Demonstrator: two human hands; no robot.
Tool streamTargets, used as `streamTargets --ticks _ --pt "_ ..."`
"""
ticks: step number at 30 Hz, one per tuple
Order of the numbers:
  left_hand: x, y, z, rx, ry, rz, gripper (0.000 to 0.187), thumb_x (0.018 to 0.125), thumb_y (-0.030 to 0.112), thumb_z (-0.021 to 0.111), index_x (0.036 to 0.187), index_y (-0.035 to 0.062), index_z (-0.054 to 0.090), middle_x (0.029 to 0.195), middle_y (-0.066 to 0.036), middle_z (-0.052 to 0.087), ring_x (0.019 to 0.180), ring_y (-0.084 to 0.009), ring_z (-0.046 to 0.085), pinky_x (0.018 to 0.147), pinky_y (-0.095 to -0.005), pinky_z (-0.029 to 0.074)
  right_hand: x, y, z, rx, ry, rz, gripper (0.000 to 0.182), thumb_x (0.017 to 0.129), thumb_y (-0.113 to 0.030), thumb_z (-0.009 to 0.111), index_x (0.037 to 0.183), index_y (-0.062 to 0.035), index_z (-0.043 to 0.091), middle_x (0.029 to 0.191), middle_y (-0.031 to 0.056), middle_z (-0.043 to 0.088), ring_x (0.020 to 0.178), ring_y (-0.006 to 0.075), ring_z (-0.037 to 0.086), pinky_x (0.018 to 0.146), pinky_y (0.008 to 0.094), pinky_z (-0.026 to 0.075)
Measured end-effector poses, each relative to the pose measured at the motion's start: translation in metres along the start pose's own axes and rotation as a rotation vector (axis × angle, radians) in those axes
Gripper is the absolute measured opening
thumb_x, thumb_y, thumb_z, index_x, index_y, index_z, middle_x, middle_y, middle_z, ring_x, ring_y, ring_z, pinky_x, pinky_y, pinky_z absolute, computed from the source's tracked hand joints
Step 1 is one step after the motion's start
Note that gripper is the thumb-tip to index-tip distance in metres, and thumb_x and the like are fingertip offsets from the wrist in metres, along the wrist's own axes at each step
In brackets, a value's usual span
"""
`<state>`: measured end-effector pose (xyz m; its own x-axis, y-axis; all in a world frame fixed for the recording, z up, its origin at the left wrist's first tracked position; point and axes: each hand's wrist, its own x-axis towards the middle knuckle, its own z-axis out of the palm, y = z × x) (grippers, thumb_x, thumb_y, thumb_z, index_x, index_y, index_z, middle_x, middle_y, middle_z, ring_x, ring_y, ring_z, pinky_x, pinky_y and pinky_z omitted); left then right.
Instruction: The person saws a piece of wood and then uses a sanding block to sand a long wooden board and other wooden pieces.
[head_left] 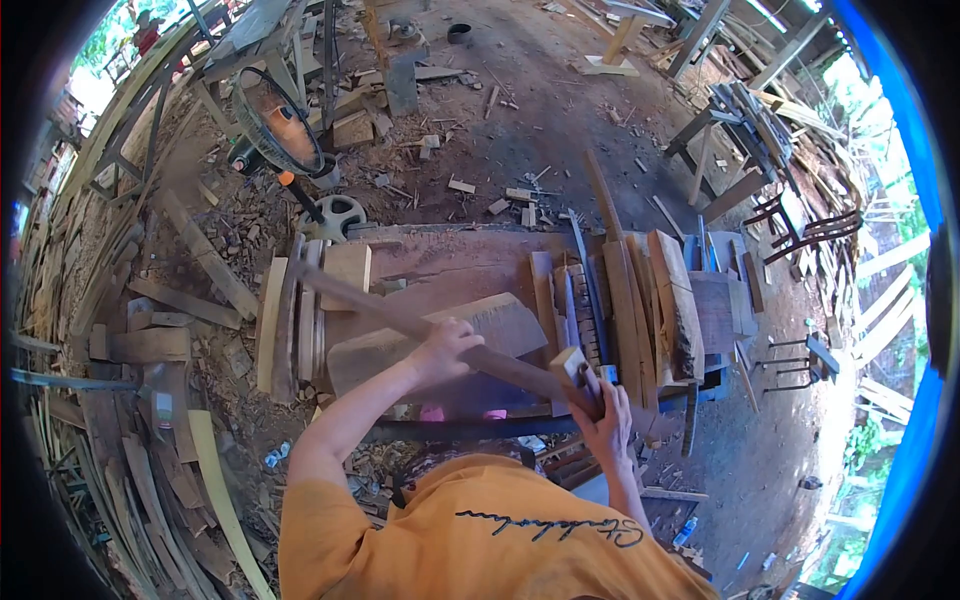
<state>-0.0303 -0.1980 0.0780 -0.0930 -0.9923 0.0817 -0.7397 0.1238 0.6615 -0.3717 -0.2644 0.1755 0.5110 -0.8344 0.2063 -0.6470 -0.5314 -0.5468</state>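
Observation:
A long, narrow wooden strip [390,318] runs slantwise over the workbench, its far left end blurred. My left hand [447,352] is closed around the middle of this strip. Close to the strip's right end, my right hand [606,425] grips a small wooden block [572,370] with a pale end and darker sides; I cannot tell whether it is a tool. Beneath the strip, a broad wooden board [500,325] lies on the workbench [440,262]. To the right of my right hand stands a row of wooden pieces [625,310], including a thick rough-edged slab [676,305].
Several boards [300,325] and a pale block [346,275] sit on the bench's left end. Beyond it stands a pedestal fan [278,120]. Wood offcuts cover the ground, with long planks [150,480] piled at left. At right are a dark chair frame [805,225] and a stacked trestle [745,140].

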Motion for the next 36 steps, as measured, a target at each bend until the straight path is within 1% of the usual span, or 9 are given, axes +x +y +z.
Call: streamTargets --ticks 5,9,19,21,25,26,29,35,36 --pt "0.031 -0.012 0.033 -0.088 -0.088 0.26 0.053 0.067 0.022 0.081 0.117 0.0149 0.062 0.113 -0.01 0.05 0.111 -0.0327 0.047 0.102 -0.0454 0.036 -0.037 0.008 0.002 -0.043 -0.051 0.141 0.057 0.077 -0.032 0.081 0.12 -0.0042 0.056 0.097 0.0159 0.055 0.091 0.0371 0.056 0.077 0.0469 0.047" --pt "0.036 0.005 0.05 -0.148 -0.133 0.343 0.055 0.069 0.028 0.082 0.118 0.0142 0.061 0.112 -0.011 0.049 0.111 -0.0326 0.047 0.102 -0.0458 0.034 -0.054 0.001 -0.006 -0.036 -0.057 0.18 0.057 0.077 -0.031 0.081 0.12 -0.005 0.055 0.097 0.0153 0.055 0.09 0.0366 0.055 0.078 0.0464 0.046" --pt "0.037 0.017 0.062 -0.143 -0.264 0.393 0.055 0.069 0.029 0.083 0.119 0.0137 0.063 0.115 -0.011 0.051 0.113 -0.0317 0.046 0.104 -0.0457 0.032 -0.078 0.0 -0.015 -0.105 -0.046 0.25 0.053 0.077 -0.028 0.081 0.118 -0.0053 0.057 0.102 0.0146 0.057 0.094 0.0344 0.057 0.083 0.0452 0.045" --pt "0.044 0.012 0.063 -0.124 -0.275 0.418 0.055 0.069 0.029 0.083 0.119 0.0141 0.064 0.115 -0.01 0.051 0.113 -0.0314 0.046 0.104 -0.0456 0.032 -0.083 0.01 -0.002 0.112 -0.03 0.404 0.049 0.078 -0.025 0.08 0.116 -0.0052 0.057 0.102 0.0126 0.058 0.095 0.031 0.058 0.085 0.0423 0.046" --pt "0.057 0.002 0.068 -0.117 -0.284 0.464 0.052 0.065 0.028 0.085 0.112 0.0162 0.066 0.112 -0.008 0.053 0.112 -0.0305 0.048 0.103 -0.0447 0.033 -0.089 0.024 0.022 0.421 -0.116 0.613 0.046 0.08 -0.022 0.079 0.116 -0.0058 0.056 0.097 0.0064 0.061 0.088 0.0167 0.059 0.078 0.0338 0.049" --pt "0.059 -0.002 0.07 -0.071 -0.281 0.497 0.052 0.064 0.028 0.085 0.111 0.0165 0.067 0.111 -0.008 0.053 0.112 -0.0303 0.047 0.104 -0.0447 0.033 -0.084 0.012 0.02 0.364 -0.157 0.62 0.046 0.082 -0.024 0.079 0.116 -0.0061 0.054 0.095 0.0047 0.062 0.085 0.0127 0.058 0.075 0.0307 0.049" --pt "0.051 -0.009 0.071 -0.028 -0.296 0.532 0.053 0.063 0.03 0.085 0.111 0.0173 0.067 0.112 -0.007 0.054 0.116 -0.03 0.046 0.107 -0.0457 0.032 -0.106 0.044 0.05 0.57 -0.203 0.71 0.048 0.083 -0.027 0.079 0.117 -0.0062 0.053 0.095 0.0048 0.062 0.084 0.0129 0.058 0.074 0.0301 0.049" --pt "0.011 0.006 0.071 0.155 -0.001 0.452 0.058 0.068 0.022 0.082 0.122 0.0183 0.063 0.122 -0.009 0.051 0.124 -0.0334 0.043 0.112 -0.0484 0.032 -0.128 0.049 0.085 0.589 -0.113 0.692 0.051 0.084 -0.03 0.079 0.119 -0.0068 0.051 0.092 0.0062 0.062 0.084 0.0132 0.058 0.075 0.0301 0.049" --pt "-0.002 0.016 0.077 0.101 0.173 0.303 0.056 0.069 0.018 0.081 0.122 0.0167 0.062 0.121 -0.011 0.05 0.122 -0.0341 0.044 0.11 -0.0481 0.034 -0.128 0.048 0.087 0.577 -0.093 0.707 0.051 0.084 -0.03 0.079 0.119 -0.0067 0.051 0.093 0.0065 0.062 0.084 0.0132 0.058 0.075 0.0303 0.049"
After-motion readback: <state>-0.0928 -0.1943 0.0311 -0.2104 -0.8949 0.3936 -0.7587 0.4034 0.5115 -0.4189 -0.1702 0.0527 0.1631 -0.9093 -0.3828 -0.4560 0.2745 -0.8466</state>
